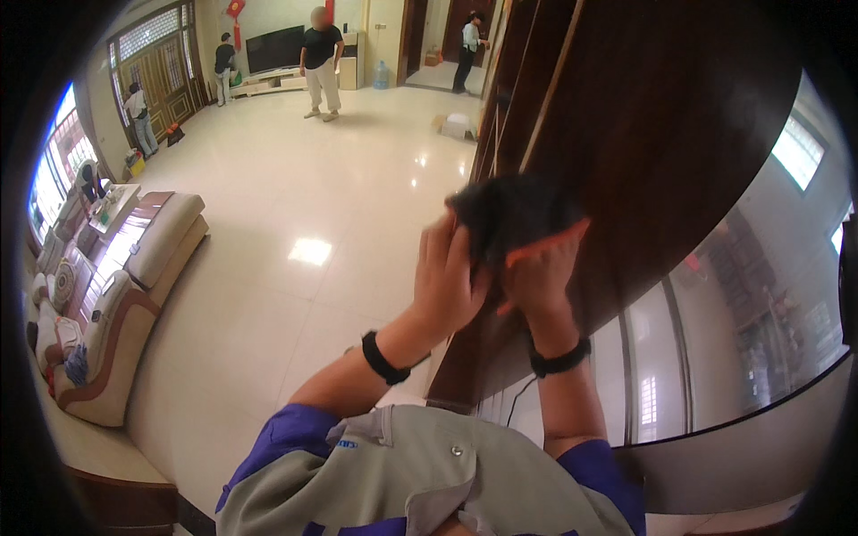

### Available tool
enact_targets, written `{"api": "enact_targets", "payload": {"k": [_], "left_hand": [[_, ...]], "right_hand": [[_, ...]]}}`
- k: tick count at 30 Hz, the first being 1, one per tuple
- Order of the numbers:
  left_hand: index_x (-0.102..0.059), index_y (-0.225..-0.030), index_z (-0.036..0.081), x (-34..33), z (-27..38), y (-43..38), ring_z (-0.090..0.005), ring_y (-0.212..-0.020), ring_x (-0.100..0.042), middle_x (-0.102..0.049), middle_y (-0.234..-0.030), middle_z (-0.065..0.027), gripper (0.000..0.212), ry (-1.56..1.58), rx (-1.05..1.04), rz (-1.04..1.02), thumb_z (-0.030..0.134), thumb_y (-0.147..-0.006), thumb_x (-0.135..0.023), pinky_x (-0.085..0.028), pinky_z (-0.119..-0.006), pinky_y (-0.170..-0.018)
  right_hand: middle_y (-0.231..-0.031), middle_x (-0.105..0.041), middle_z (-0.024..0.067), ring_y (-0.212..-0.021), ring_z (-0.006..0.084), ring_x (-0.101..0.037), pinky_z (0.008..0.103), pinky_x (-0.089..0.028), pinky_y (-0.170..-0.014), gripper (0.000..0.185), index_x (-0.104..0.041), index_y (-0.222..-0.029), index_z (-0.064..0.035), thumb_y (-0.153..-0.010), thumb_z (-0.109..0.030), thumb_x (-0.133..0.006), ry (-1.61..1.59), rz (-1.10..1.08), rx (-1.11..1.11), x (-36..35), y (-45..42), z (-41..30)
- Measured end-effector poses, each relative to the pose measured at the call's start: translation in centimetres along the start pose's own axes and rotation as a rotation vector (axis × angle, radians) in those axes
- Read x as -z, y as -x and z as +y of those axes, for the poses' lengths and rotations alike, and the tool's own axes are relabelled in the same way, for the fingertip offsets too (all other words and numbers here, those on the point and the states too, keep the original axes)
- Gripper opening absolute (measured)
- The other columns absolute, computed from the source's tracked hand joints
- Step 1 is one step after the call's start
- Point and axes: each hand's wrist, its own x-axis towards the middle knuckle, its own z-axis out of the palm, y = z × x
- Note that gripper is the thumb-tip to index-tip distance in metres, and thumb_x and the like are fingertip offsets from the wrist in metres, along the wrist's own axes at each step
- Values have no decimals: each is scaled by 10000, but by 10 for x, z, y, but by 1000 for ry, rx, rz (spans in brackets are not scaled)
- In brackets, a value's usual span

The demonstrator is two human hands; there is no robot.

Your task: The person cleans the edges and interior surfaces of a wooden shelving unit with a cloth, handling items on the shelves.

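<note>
A dark cloth [523, 214] with an orange edge is bunched up between my two hands, blurred by motion. My left hand [442, 275] grips it from the left side, its fingers partly behind the fabric. On the right, my right hand [546, 275] clutches the cloth near its orange border. Both hands are raised in front of a tall dark brown wooden panel [643, 134]. Whether the cloth touches the panel I cannot tell. Each wrist wears a black band.
A glossy glass or mirror surface [710, 348] curves along the right. To the left stands a beige sofa [167, 234] with items on it. One person [322, 60] stands on the tiled floor [255, 187]; several others are farther back, near a television [275, 49] and doors.
</note>
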Motion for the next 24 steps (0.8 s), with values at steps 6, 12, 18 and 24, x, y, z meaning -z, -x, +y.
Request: {"api": "enact_targets", "payload": {"k": [6,12,18,24], "left_hand": [[-387,-1327,-21,-21,-1,66,-425,-1164,-409,-403,-1314,-225,606,164,180,-164,-29,-753,-581,-375,-444,-988],[-379,-1322,-47,-8,-4,10,-422,-1140,-438,-406,-1302,-254,624,126,-87,-26,-16,-741,-606,-388,-452,-970],[-311,-1357,-61,-30,17,-19,-420,-1148,-422,-388,-1289,-257,715,-95,-102,79,65,-734,-640,-348,-480,-966],[-363,-1304,-108,-44,3,16,-438,-1150,-431,-371,-1315,-298,616,-113,29,31,130,-780,-584,-360,-486,-937]], "right_hand": [[-1175,-580,104,-1092,314,-550,468,-421,-917,353,-611,-1104,-121,-773,-222,-685,-121,-142,-13,-3,74,-5],[-1218,-558,128,-1123,349,-524,489,-384,-947,350,-600,-1135,-99,-797,-165,-661,-192,-4,-76,18,13,9],[-1298,-505,131,-1217,370,-448,515,-307,-1009,402,-577,-1198,-91,-822,-212,-648,23,66,-101,17,-8,19],[-1302,-511,110,-1226,360,-447,523,-299,-1017,402,-572,-1221,-122,-870,-316,-601,17,68,-115,-5,31,8]]}}
